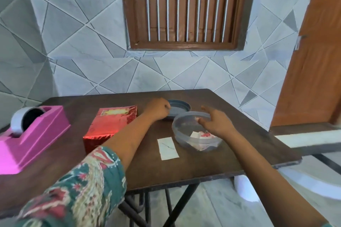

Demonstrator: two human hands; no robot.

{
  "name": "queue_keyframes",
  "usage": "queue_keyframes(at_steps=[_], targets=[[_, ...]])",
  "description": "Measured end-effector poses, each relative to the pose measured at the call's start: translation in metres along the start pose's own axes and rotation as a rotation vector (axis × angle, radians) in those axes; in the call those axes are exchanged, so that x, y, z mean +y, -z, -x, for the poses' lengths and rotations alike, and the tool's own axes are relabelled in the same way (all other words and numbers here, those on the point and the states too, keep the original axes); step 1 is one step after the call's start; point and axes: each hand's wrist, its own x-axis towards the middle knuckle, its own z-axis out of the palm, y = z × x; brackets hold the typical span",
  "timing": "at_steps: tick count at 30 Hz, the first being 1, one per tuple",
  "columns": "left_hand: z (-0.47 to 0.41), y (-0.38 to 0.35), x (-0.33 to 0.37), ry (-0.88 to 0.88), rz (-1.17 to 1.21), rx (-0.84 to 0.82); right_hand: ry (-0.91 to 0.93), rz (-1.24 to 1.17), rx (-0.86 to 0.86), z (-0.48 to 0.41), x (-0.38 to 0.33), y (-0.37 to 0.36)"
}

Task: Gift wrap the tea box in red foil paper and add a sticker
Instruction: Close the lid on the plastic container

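Head view: the clear tub (178,134) stands on the table (212,164) with red-and-white stickers (204,135) loose inside it. The right hand (215,123) hovers over the tub's right rim, fingers spread and slack, holding nothing. Just behind the tub lies its grey lid (180,108). The left hand (158,110) has its fingers curled at the lid's left edge and seems to pinch it, though blur softens the contact. The tea box (108,127), covered in red foil, lies well left of the tub. A white slip (168,148) lies just in front and left of the tub.

Nothing steadies the tub, so a lid brought down askew could likely skid or tip it, or trap a sticker under the rim. The left forearm crosses the box's near corner. A careless sweep toward the tub could crease the foil or shove the box.
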Motion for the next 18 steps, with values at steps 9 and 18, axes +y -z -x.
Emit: queue_keyframes(at_steps=[9,18], targets=[[-0.03,-0.061,-0.003,0.081,-0.2,0.01,-0.12,-0.019,0.034,0.001,0.045,-0.01],[-0.021,0.028,0.031,0.121,0.522,0.455,-0.132,-0.032,0.051,0.002,0.043,-0.011]])
